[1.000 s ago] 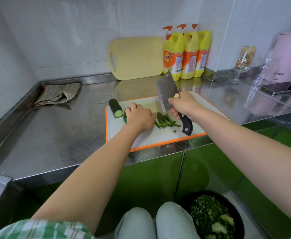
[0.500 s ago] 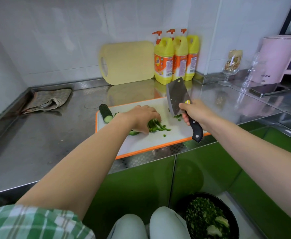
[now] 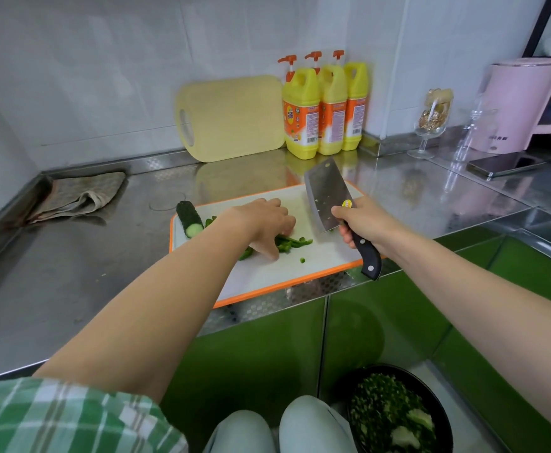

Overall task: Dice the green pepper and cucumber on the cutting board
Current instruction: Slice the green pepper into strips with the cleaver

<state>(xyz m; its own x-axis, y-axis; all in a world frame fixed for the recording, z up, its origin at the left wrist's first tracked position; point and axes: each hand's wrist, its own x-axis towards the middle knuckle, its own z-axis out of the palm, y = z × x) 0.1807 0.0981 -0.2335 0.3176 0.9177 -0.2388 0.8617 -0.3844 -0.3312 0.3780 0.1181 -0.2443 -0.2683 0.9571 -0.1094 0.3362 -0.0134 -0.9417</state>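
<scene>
A white cutting board (image 3: 316, 266) with an orange rim lies on the steel counter. Green pepper strips (image 3: 292, 241) lie near its middle, and my left hand (image 3: 262, 223) rests over them with curled fingers pressing down on the strips. A dark cucumber piece (image 3: 189, 219) lies at the board's far left corner, cut end toward me. My right hand (image 3: 362, 223) grips the black handle of a cleaver (image 3: 328, 194), whose blade is raised and tilted above the board's right side, clear of the pepper.
A yellow board (image 3: 231, 117) leans on the back wall beside three yellow detergent bottles (image 3: 324, 106). A folded cloth (image 3: 81, 196) lies at the left. A glass (image 3: 432, 122), a pink kettle (image 3: 522, 106) and a phone (image 3: 506, 165) stand right. A black bowl of chopped greens (image 3: 395, 416) sits below.
My left hand slid rightward over the pepper strips, gathering them. The cleaver came up off the strips and moved right, away from them.
</scene>
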